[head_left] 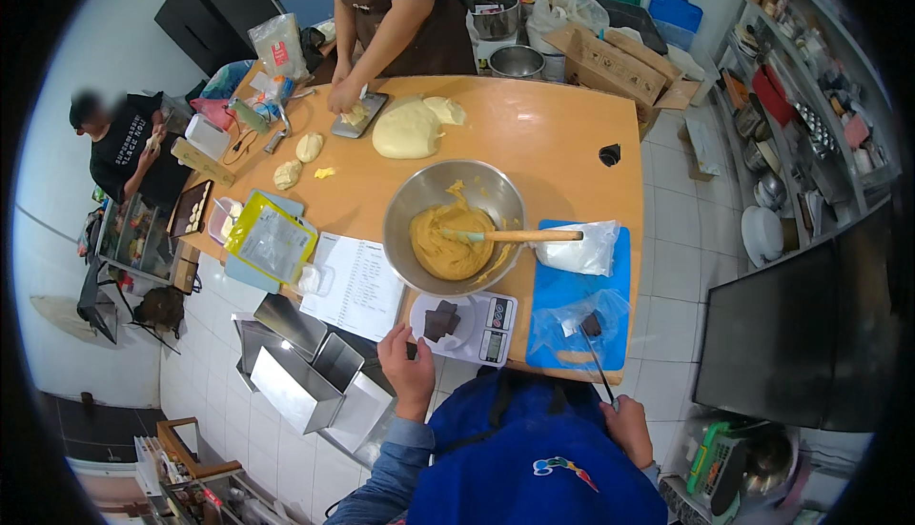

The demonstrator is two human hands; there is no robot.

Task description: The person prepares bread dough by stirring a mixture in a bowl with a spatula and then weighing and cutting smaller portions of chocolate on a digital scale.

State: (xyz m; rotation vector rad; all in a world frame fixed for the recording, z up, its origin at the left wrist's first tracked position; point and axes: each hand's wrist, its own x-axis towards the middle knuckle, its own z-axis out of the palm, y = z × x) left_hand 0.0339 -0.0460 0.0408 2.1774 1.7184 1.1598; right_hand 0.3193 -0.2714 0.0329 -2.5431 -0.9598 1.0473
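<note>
My right hand [629, 432] grips the handle of a knife [599, 369]; its blade reaches over the blue cutting board [547, 296] to a piece of dark chocolate [592, 324]. That piece lies by a crumpled clear plastic bag [553, 333]. With fingers apart and nothing in them, my left hand [408, 370] hovers at the near left corner of a white kitchen scale [496, 339]. Dark chocolate chunks [440, 321] sit on a small white dish on the scale. Beyond it stands a steel bowl [400, 260] of yellow-brown dough [446, 247], with a wooden-handled spatula [534, 235] across its rim.
A white bag [583, 251] lies on the board's far half. Printed sheets [353, 282] and a yellow pouch [272, 237] are to the left. Across the table [562, 125], a co-worker's hands [348, 96] handle dough by a large dough mass [405, 130]. Metal tins [295, 373] stand low left.
</note>
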